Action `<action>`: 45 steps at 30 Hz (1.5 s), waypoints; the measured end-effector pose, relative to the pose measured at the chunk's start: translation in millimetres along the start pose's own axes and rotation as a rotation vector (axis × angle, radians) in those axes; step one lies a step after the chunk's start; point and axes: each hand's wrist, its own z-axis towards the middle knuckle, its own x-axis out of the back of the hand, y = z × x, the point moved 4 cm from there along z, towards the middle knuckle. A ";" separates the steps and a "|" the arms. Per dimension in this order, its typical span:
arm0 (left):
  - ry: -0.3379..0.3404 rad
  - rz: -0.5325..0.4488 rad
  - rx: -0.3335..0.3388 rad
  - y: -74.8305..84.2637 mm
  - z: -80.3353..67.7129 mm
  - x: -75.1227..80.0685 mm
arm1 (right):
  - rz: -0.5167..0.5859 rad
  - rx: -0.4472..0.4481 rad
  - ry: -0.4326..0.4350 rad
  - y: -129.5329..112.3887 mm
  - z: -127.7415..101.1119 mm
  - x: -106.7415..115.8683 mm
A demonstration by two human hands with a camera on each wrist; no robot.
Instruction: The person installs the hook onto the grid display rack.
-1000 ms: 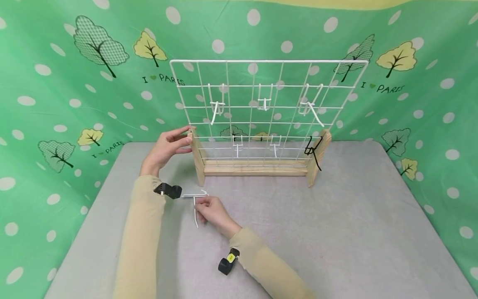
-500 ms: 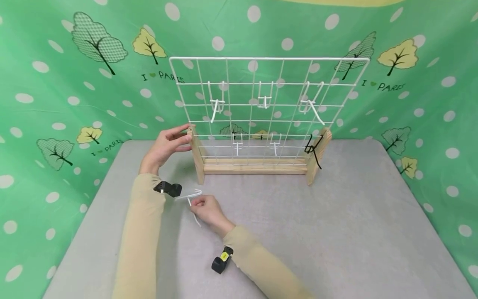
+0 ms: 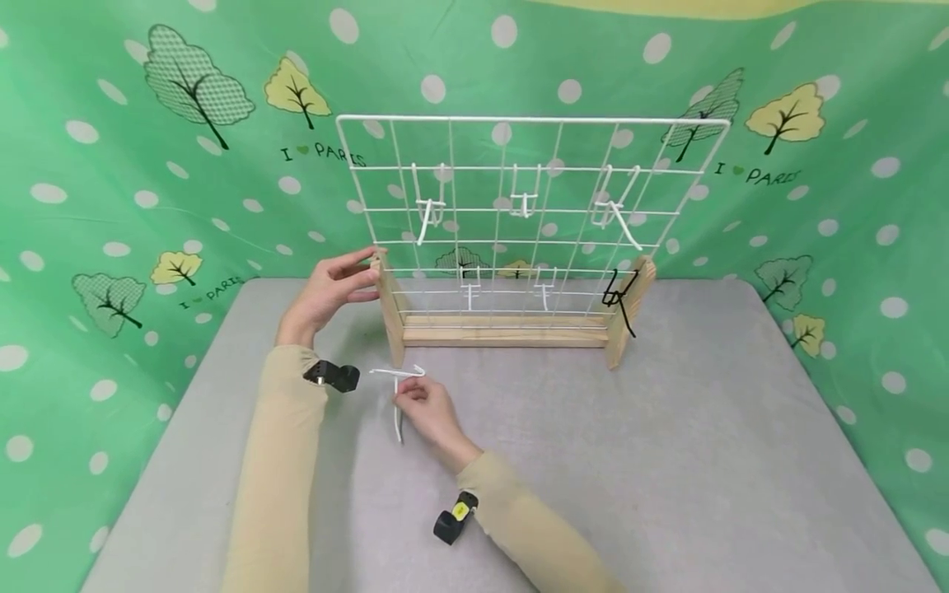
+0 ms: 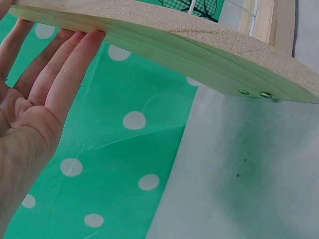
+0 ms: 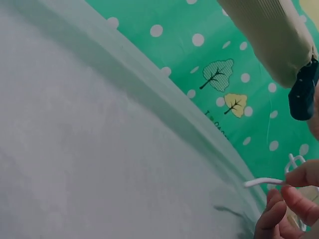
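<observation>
A white wire grid rack [image 3: 534, 121] on a wooden base stands at the back of the table in the head view. My left hand [image 3: 326, 292] touches its left wooden side post [image 3: 390, 321]. The left wrist view shows the fingers [image 4: 67, 82] nearly straight, their tips against the post's outer face. In front of the rack my right hand [image 3: 430, 409] pinches a white wire display hook [image 3: 398, 424] by its prong, crossbar uppermost. The hook's prong [image 5: 264, 182] sticks out between thumb and fingers in the right wrist view.
Several white hooks hang on the grid, among them a left one [image 3: 426, 218], a middle one [image 3: 524, 204] and a right one [image 3: 623, 222]. A black hook [image 3: 621, 301] hangs at the lower right. A green dotted cloth [image 3: 853, 206] surrounds the grey table [image 3: 704, 469].
My right hand has shifted slightly left, then back right and a little up, turning the white hook in its fingers. My left hand stays at the post.
</observation>
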 end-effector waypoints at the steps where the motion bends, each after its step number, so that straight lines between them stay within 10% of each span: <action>1: -0.001 0.001 -0.001 -0.2 -0.4 0.3 | 0.017 0.000 0.000 0.1 0.1 2.0; 13: 0.009 -0.003 0.015 -1.6 -0.7 -0.7 | 0.080 0.056 -0.024 -44.4 -17.6 31.2; 45: 0.008 -0.019 0.032 -2.1 0.9 -1.2 | 0.033 0.043 -0.020 -30.3 -1.3 57.0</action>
